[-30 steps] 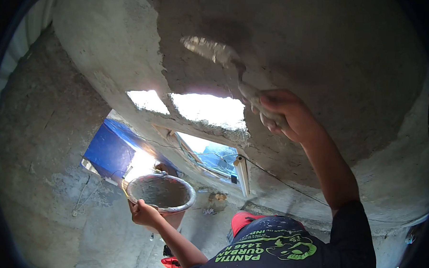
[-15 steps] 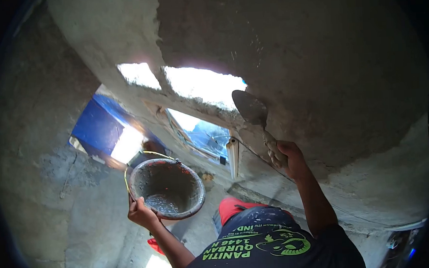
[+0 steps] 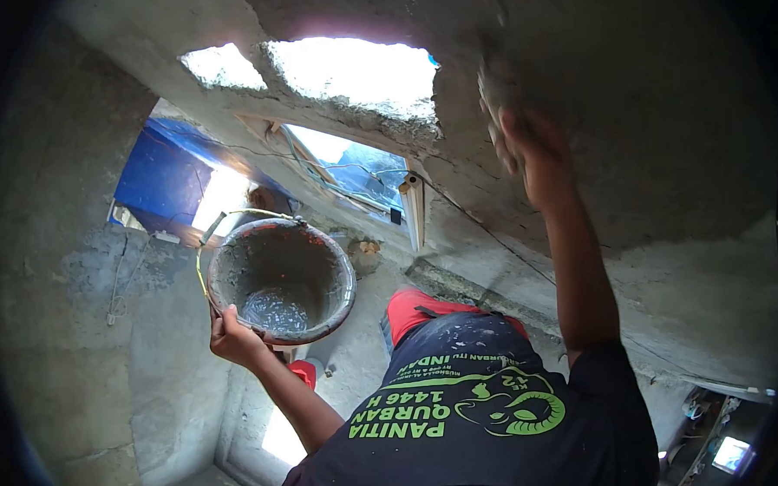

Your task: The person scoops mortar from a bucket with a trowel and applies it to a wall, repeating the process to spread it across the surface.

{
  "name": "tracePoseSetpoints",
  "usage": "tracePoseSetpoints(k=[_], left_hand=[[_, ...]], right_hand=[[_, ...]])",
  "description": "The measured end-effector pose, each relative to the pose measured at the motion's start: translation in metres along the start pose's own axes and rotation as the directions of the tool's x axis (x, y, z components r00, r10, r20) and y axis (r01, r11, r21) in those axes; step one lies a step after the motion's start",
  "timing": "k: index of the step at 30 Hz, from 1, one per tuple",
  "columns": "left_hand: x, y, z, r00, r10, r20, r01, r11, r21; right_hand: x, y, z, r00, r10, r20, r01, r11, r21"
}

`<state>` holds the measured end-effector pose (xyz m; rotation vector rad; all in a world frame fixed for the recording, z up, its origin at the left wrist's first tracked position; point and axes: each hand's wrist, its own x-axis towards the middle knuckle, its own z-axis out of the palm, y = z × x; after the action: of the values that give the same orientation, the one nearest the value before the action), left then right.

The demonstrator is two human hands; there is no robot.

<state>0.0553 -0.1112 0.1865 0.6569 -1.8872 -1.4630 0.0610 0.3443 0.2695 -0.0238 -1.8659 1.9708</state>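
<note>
My left hand (image 3: 235, 338) grips the near-left rim of a dark, mortar-crusted bucket (image 3: 345, 275). The bucket is tilted, so its inside shows, with wet grey residue (image 3: 275, 310) at the bottom. A yellowish handle (image 3: 202, 267) hangs at its left side. Raised high on the right, my right hand (image 3: 541, 154) is closed around the mortar-caked handle of a trowel (image 3: 490, 95). Motion smears the trowel, and its blade is hard to make out against the dark, damp-looking plastered wall (image 3: 644, 119).
Bright ragged openings (image 3: 356, 75) break the wall above a framed window (image 3: 351, 166). A cable (image 3: 493, 234) runs along the wall from a wooden post (image 3: 414, 211). A blue panel (image 3: 160, 179) stands left. Clutter (image 3: 710, 433) lies at lower right.
My right hand has swung upward with the trowel, which is now blurred near the wall. The view has shifted, and the bucket appears higher and slightly left, still held in my left hand.
</note>
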Motion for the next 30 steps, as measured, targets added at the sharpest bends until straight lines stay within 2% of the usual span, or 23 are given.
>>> tracePoseSetpoints(k=[1, 3, 4, 6, 7, 11, 13, 16, 17, 19, 20, 21, 22, 23, 24, 25, 27, 29, 30], left_hand=[[0.001, -0.002, -0.003, 0.999, -0.033, 0.01, 0.034, 0.999, -0.027], [0.008, -0.015, -0.009, 0.998, -0.059, 0.027, 0.059, 0.998, -0.018], [0.007, -0.016, -0.008, 0.999, -0.026, 0.032, 0.027, 0.999, -0.038], [0.002, -0.017, -0.01, 0.998, 0.029, 0.058, -0.027, 0.999, -0.024], [-0.001, -0.018, -0.006, 0.998, 0.019, 0.056, -0.019, 1.0, -0.016], [-0.003, -0.029, 0.005, 0.994, 0.06, 0.094, -0.059, 0.998, -0.011], [-0.008, -0.023, 0.017, 0.992, 0.101, 0.08, -0.1, 0.995, -0.022], [-0.009, -0.02, 0.019, 0.989, 0.081, 0.12, -0.083, 0.996, 0.011], [-0.006, -0.021, 0.019, 0.987, 0.079, 0.141, -0.08, 0.997, 0.002], [-0.001, -0.016, 0.014, 0.977, 0.095, 0.193, -0.122, 0.983, 0.135], [0.004, -0.025, 0.014, 0.973, 0.129, 0.191, -0.149, 0.984, 0.095], [0.003, -0.025, 0.016, 0.974, 0.096, 0.207, -0.091, 0.995, -0.032], [0.01, -0.038, 0.011, 0.966, 0.066, 0.251, -0.073, 0.997, 0.019], [0.001, -0.019, 0.017, 0.963, 0.09, 0.253, -0.079, 0.996, -0.052], [0.002, -0.021, 0.018, 0.955, 0.104, 0.277, -0.087, 0.993, -0.074], [0.002, -0.023, 0.018, 0.947, 0.118, 0.298, -0.092, 0.991, -0.099], [-0.001, -0.026, 0.025, 0.939, 0.148, 0.309, -0.106, 0.983, -0.15], [-0.005, -0.021, 0.035, 0.929, 0.176, 0.325, -0.12, 0.976, -0.184], [-0.008, -0.016, 0.042, 0.924, 0.176, 0.341, -0.109, 0.972, -0.206]], right_hand=[[-0.017, 0.026, -0.012, 1.0, 0.024, -0.009, -0.024, 1.0, -0.006], [-0.055, 0.067, -0.031, 0.981, 0.174, -0.084, -0.181, 0.98, -0.082], [-0.07, 0.076, -0.039, 0.982, 0.173, -0.075, -0.179, 0.979, -0.094], [-0.092, 0.08, -0.045, 0.95, 0.311, 0.02, -0.309, 0.95, -0.053], [-0.093, 0.077, -0.046, 0.947, 0.321, 0.025, -0.319, 0.946, -0.057], [-0.073, 0.016, -0.031, 1.0, 0.02, 0.009, -0.017, 0.977, -0.211], [-0.043, -0.024, -0.023, 0.993, -0.113, 0.026, 0.116, 0.969, -0.216], [-0.016, -0.056, -0.019, 0.996, -0.092, 0.013, 0.093, 0.977, -0.19], [-0.014, -0.054, -0.021, 0.997, -0.054, -0.054, 0.046, 0.988, -0.149], [-0.018, -0.038, -0.027, 0.977, 0.019, -0.214, -0.043, 0.993, -0.108], [-0.032, -0.012, -0.035, 0.951, 0.044, -0.307, -0.079, 0.991, -0.105], [-0.047, 0.004, -0.043, 0.967, 0.066, -0.246, -0.068, 0.998, 0.0], [-0.061, 0.024, -0.048, 0.972, 0.108, -0.211, -0.077, 0.985, 0.152], [-0.08, 0.054, -0.052, 0.926, 0.19, -0.325, -0.158, 0.98, 0.123], [-0.097, 0.079, -0.063, 0.929, 0.255, -0.268, -0.229, 0.965, 0.125], [-0.114, 0.102, -0.076, 0.951, 0.241, -0.192, -0.239, 0.97, 0.033], [-0.141, 0.113, -0.078, 0.904, 0.387, -0.182, -0.394, 0.919, -0.005], [-0.149, 0.111, -0.072, 0.916, 0.38, -0.13, -0.384, 0.923, -0.004], [-0.143, 0.098, -0.071, 0.918, 0.392, -0.055, -0.386, 0.918, 0.09]])
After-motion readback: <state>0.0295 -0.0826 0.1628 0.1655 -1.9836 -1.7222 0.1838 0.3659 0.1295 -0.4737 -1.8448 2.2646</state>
